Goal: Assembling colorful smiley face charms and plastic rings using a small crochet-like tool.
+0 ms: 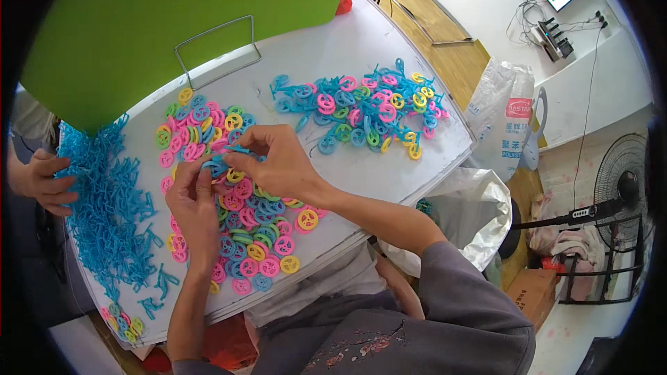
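My left hand and my right hand meet above a heap of small spoked plastic wheels in pink, yellow, green and blue. The left fingers pinch a blue plastic wheel, partly covered by the fingertips. A thin blue plastic stick piece is held in my right thumb and fingers, touching or very close to the wheel; I cannot tell whether they are joined. To the right lies another pile, where blue stick pieces and coloured wheels are mixed, several apparently joined together.
Loose blue stick pieces form a big heap at the left, with another person's hand at its edge. A green panel and a bent wire frame border the white table's far side. Plastic sacks and a fan stand right.
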Demonstrator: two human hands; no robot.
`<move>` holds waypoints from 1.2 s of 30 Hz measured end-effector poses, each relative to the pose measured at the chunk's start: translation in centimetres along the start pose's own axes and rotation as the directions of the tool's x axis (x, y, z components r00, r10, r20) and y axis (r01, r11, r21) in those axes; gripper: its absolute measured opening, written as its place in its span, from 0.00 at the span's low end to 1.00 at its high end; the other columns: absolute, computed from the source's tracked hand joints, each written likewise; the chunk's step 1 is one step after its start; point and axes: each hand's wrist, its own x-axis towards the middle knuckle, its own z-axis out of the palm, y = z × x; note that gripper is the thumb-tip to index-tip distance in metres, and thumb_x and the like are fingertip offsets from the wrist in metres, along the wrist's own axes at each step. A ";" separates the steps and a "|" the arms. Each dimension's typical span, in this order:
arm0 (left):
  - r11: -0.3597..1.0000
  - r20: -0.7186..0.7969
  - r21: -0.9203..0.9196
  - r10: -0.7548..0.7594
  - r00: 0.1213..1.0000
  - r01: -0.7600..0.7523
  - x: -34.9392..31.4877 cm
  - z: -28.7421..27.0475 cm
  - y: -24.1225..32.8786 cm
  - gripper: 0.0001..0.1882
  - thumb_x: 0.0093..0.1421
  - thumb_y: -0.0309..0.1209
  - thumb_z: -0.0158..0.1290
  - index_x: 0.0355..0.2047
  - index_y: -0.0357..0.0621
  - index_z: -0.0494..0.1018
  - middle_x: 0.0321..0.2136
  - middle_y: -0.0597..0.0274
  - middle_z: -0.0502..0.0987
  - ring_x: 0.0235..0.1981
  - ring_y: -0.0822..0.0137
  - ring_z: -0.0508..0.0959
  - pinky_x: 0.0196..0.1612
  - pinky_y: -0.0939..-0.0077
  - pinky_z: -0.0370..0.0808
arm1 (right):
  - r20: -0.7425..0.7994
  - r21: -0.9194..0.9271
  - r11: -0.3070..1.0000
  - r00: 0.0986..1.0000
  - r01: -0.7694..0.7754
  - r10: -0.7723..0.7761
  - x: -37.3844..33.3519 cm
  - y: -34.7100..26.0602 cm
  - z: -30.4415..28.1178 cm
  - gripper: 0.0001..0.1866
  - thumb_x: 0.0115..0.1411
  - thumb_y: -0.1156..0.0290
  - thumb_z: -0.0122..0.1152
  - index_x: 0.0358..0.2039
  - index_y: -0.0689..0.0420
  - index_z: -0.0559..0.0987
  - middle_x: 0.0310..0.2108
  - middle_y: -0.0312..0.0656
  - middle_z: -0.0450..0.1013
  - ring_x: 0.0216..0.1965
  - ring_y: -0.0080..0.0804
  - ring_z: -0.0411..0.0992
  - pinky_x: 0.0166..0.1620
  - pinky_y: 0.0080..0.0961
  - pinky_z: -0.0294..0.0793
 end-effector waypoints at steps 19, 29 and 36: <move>0.954 -0.037 0.178 0.250 0.968 -0.240 0.4 0.0 1.0 0.13 0.62 0.16 0.43 0.43 0.37 0.75 0.32 0.63 0.68 0.28 0.73 0.74 0.35 0.81 0.79 | 0.107 0.237 0.963 0.988 -0.132 0.109 0.6 0.4 0.5 0.12 0.56 0.67 0.65 0.33 0.65 0.79 0.26 0.38 0.77 0.28 0.15 0.72 0.30 0.15 0.69; 0.996 -0.050 -0.054 0.064 0.997 -0.067 1.0 -0.6 0.8 0.05 0.62 0.20 0.47 0.37 0.32 0.70 0.40 0.56 0.75 0.37 0.70 0.77 0.38 0.77 0.79 | 0.101 0.011 0.999 0.993 0.053 -0.054 0.2 -0.4 0.0 0.12 0.51 0.72 0.68 0.35 0.63 0.81 0.24 0.42 0.77 0.24 0.19 0.69 0.28 0.20 0.69; 0.980 -0.018 -0.189 -0.068 0.998 0.063 0.6 -0.3 0.6 0.05 0.63 0.20 0.46 0.39 0.34 0.69 0.40 0.56 0.74 0.36 0.70 0.77 0.38 0.78 0.79 | 0.031 -0.233 0.938 0.966 0.258 -0.258 0.0 -0.5 -0.4 0.10 0.51 0.72 0.67 0.33 0.62 0.81 0.20 0.44 0.75 0.21 0.18 0.65 0.24 0.23 0.65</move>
